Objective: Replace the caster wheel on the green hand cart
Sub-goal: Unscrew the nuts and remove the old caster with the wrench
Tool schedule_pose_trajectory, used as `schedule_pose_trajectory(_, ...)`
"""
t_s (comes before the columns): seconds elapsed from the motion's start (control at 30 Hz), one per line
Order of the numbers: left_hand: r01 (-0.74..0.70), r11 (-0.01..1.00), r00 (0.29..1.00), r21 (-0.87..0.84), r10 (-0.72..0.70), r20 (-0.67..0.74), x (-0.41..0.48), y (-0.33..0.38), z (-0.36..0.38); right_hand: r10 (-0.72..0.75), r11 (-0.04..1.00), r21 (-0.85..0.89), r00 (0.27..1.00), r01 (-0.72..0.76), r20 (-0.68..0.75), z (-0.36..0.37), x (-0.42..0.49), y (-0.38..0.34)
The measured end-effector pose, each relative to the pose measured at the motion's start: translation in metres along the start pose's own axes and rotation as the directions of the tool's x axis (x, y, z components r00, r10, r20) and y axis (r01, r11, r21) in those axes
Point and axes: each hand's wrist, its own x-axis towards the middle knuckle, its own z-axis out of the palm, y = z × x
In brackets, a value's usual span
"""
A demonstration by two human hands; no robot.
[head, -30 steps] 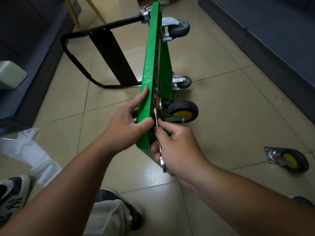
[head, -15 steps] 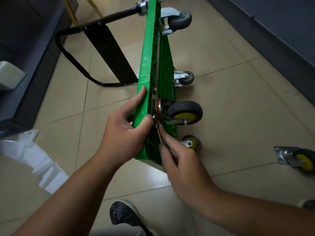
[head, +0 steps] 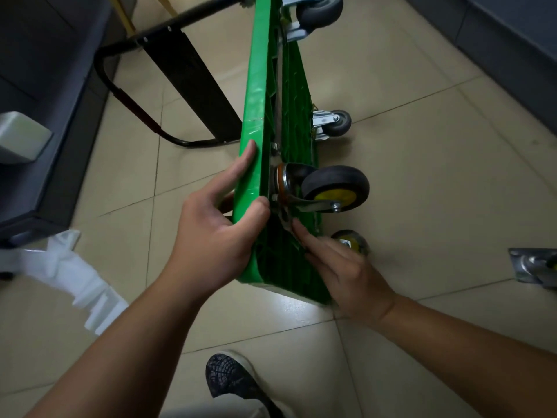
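Observation:
The green hand cart (head: 262,86) stands on its side edge on the tiled floor. My left hand (head: 217,230) grips its upper edge, thumb over the rim beside the mounted yellow-hub caster wheel (head: 334,188). Just below that caster's plate, my right hand (head: 340,267) pinches a thin metal wrench (head: 286,220) whose head sits at a plate bolt; most of the tool is hidden by my fingers. A second yellow-hub caster (head: 351,241) shows behind my right hand. A loose caster (head: 533,267) lies on the floor at the right edge.
Two grey casters (head: 334,123) are at the cart's far end. The black folded handle (head: 168,86) lies to the left. A white plastic bag (head: 69,273), grey furniture (head: 36,86) on the left and my shoe (head: 232,378) are close by.
My right hand has swung lower and to the right with the wrench, uncovering the second yellow-hub caster. My left hand keeps its grip on the cart edge. The view has moved closer.

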Motion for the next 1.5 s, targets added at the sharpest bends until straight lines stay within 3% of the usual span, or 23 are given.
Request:
schedule_pose_trajectory(0.07, 0.031, 0.999, 1.0, -0.014, -0.031, 0.003, -0.001, 0.002, -0.004, 0.027, 0.999, -0.032, 0.996, -0.025, 0.087, -0.021, -0.022, -0.004)
schedule_pose_trajectory(0.13, 0.062, 0.997, 0.998, -0.034, -0.062, -0.002, -0.001, 0.004, -0.007, 0.117, 0.992, 0.034, 0.991, -0.119, 0.064, -0.033, -0.039, -0.017)
schedule_pose_trajectory(0.27, 0.096, 0.995, 0.995, -0.01, -0.096, 0.003, 0.002, 0.006, -0.012, 0.341, 0.864, 0.388, 0.94, -0.319, 0.015, -0.02, -0.027, -0.066)
schedule_pose_trajectory(0.47, 0.078, 0.997, 0.997, 0.025, -0.078, 0.029, 0.007, -0.004, -0.03, 0.448, 0.689, 0.643, 0.894, -0.334, -0.016, 0.011, 0.017, -0.105)
schedule_pose_trajectory(0.67, 0.057, 0.998, 0.998, 0.015, -0.058, 0.018, 0.013, -0.015, -0.041, 0.521, 0.589, 0.695, 0.851, -0.412, 0.063, 0.031, 0.024, -0.11)
schedule_pose_trajectory(0.8, 0.042, 0.999, 0.999, -0.008, -0.042, 0.021, 0.014, -0.018, -0.039, 0.509, 0.587, 0.707, 0.859, -0.394, 0.056, 0.028, 0.039, -0.127)
schedule_pose_trajectory(0.97, 0.02, 1.0, 1.0, -0.001, -0.02, 0.008, 0.014, -0.018, -0.035, 0.569, 0.438, 0.786, 0.812, -0.436, 0.133, 0.025, 0.055, -0.133)
schedule_pose_trajectory(1.1, 0.019, 0.999, 1.0, -0.043, -0.017, 0.025, 0.014, -0.019, -0.036, 0.546, 0.499, 0.78, 0.836, -0.377, 0.055, 0.029, 0.043, -0.123)
schedule_pose_trajectory(1.23, 0.029, 0.998, 0.999, -0.06, -0.027, 0.038, 0.015, -0.021, -0.036, 0.431, 0.661, 0.693, 0.902, -0.288, -0.036, 0.043, 0.022, -0.092)
schedule_pose_trajectory(1.37, 0.026, 0.997, 0.998, -0.07, -0.022, 0.057, 0.014, -0.02, -0.037, 0.243, 0.891, 0.425, 0.958, -0.157, -0.154, 0.048, 0.021, -0.051)
schedule_pose_trajectory(1.5, 0.03, 0.997, 0.998, -0.068, -0.026, 0.06, 0.015, -0.02, -0.037, 0.057, 0.988, 0.152, 0.987, -0.035, -0.147, 0.044, 0.029, -0.015)
